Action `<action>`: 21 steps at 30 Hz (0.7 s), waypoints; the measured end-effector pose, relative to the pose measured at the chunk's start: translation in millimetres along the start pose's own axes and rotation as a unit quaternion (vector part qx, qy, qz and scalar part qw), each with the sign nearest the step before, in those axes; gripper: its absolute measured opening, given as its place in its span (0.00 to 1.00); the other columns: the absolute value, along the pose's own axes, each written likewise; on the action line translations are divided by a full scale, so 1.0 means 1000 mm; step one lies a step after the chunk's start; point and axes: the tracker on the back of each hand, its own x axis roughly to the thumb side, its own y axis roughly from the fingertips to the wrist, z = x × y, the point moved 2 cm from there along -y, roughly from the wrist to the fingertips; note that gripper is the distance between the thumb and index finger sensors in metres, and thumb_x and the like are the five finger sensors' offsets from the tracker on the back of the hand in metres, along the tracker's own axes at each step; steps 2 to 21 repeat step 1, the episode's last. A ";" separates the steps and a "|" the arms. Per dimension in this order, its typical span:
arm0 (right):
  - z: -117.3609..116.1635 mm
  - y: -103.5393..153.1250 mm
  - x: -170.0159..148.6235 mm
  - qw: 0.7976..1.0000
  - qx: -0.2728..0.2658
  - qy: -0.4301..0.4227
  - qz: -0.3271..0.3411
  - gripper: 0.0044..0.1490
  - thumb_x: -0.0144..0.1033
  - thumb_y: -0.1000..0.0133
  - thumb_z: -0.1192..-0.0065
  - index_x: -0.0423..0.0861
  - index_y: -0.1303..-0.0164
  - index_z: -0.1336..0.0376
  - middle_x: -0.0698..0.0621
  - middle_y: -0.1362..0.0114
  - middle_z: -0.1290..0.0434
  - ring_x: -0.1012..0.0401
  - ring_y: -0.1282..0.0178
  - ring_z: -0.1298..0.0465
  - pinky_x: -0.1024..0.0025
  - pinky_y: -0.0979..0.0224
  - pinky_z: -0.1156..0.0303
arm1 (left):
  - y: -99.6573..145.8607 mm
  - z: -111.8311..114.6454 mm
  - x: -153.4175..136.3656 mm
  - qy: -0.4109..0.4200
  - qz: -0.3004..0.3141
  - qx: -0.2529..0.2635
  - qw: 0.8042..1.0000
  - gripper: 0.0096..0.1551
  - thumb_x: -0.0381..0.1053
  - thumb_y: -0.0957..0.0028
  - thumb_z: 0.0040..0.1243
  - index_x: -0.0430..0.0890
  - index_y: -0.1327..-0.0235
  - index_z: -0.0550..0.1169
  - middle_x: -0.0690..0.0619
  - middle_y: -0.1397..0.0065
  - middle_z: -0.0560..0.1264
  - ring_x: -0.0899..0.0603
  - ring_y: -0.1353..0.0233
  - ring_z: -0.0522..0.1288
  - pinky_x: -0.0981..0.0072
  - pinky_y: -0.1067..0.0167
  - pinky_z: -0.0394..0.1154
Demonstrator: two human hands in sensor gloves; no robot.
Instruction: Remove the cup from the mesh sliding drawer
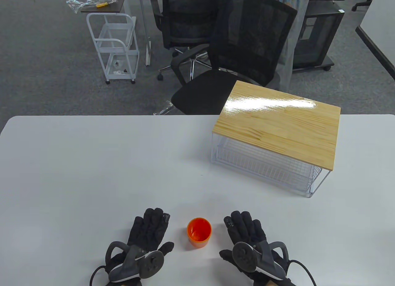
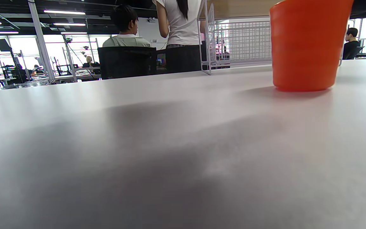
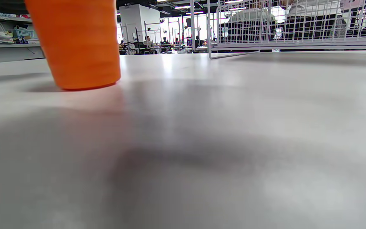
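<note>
An orange cup (image 1: 199, 232) stands upright on the white table (image 1: 92, 175) near its front edge, between my two hands. It also shows in the left wrist view (image 2: 307, 44) and the right wrist view (image 3: 74, 44). My left hand (image 1: 150, 225) rests flat on the table to the cup's left, fingers stretched out, holding nothing. My right hand (image 1: 243, 225) rests flat to the cup's right, also empty. The white mesh sliding drawer (image 1: 265, 168) sits pushed in under a wooden top (image 1: 277, 122) at the right; its mesh shows in the wrist views (image 2: 243, 41) (image 3: 297, 25).
A black office chair (image 1: 234, 60) stands behind the table's far edge, with a white cart (image 1: 115, 48) farther back left. People sit and stand in the background of the left wrist view (image 2: 179, 28).
</note>
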 end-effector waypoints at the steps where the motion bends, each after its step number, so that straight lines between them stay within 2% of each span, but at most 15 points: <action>1: -0.001 0.000 0.000 1.000 0.002 -0.001 -0.001 0.57 0.65 0.51 0.55 0.50 0.15 0.61 0.48 0.12 0.64 0.47 0.13 0.61 0.50 0.15 0.62 | 0.000 0.000 0.000 0.000 0.001 -0.001 1.000 0.47 0.65 0.28 0.23 0.36 0.05 0.43 0.33 0.04 0.45 0.26 0.09 0.45 0.37 0.16 0.42; 21: -0.001 0.000 0.000 1.000 0.002 -0.001 -0.001 0.57 0.65 0.51 0.55 0.50 0.15 0.61 0.48 0.12 0.64 0.47 0.13 0.61 0.50 0.15 0.62 | 0.000 0.000 0.000 0.000 0.001 -0.001 1.000 0.47 0.65 0.28 0.23 0.36 0.05 0.43 0.33 0.04 0.45 0.26 0.09 0.45 0.37 0.16 0.42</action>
